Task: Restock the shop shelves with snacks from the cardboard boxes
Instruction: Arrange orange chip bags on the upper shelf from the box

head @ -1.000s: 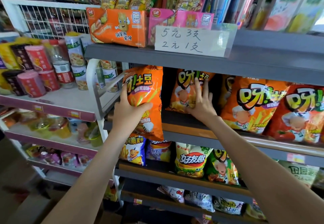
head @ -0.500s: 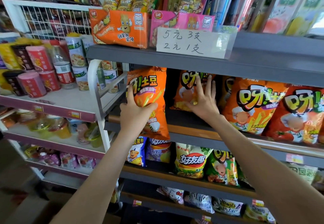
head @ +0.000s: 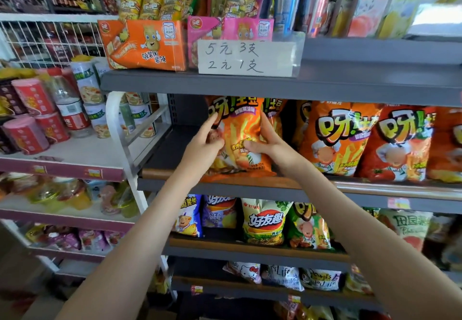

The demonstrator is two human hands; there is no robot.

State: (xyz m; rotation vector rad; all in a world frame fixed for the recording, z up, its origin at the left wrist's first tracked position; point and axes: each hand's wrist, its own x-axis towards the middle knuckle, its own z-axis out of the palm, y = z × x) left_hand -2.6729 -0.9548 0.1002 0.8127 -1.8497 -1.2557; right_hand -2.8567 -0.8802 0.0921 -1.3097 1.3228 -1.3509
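Orange bag [head: 241,129] (lower left hidden)

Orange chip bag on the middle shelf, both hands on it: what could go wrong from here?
The orange chip bag stands at the front lip of the middle shelf; on release it may tip forward.
Bare shelf on its left gives no support, so it could slump that way.
The left hand and right hand grip both sides, possibly crushing chips.

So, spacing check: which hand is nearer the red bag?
Right. Right hand grips the orange bag on its side toward the red bag; left hand grips the far side.
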